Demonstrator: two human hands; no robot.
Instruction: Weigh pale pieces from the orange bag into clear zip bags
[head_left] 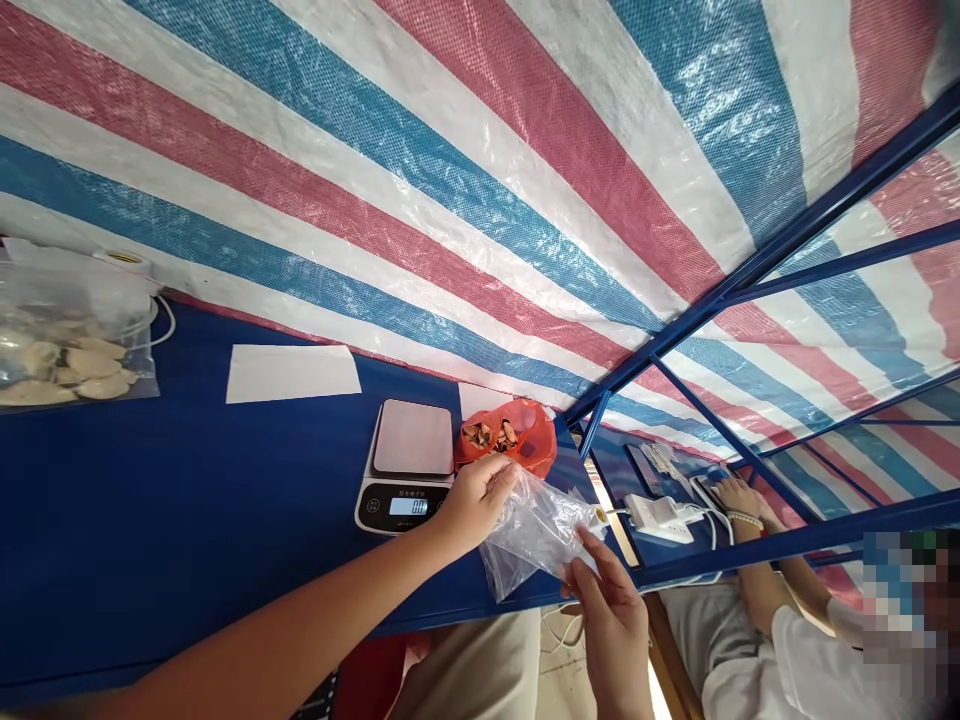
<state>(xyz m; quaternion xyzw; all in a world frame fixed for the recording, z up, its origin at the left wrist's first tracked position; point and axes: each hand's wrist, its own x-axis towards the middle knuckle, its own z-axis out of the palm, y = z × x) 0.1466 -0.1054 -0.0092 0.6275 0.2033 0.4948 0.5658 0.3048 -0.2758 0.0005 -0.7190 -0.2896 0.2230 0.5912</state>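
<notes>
My left hand (480,502) pinches the upper left edge of a clear plastic bag (536,525), which looks flat. At the bag's right end my right hand (611,610) has curled fingers and thumb closed on the film. Just left of my left hand stands a kitchen scale (412,452); its pan is bare and its display reads 0.0. Behind the bag, a red plastic bag (536,440) sits open with brownish dried pieces (495,435) inside. The clear bag partly overlaps another piece of clear plastic beneath it.
A clear bag of pale dried slices (82,370) lies at the far left of the blue table (187,520). White paper (292,374) lies near the back. On the right are blue frame bars (701,415), a power strip (660,518) and a seated person's hands (739,497).
</notes>
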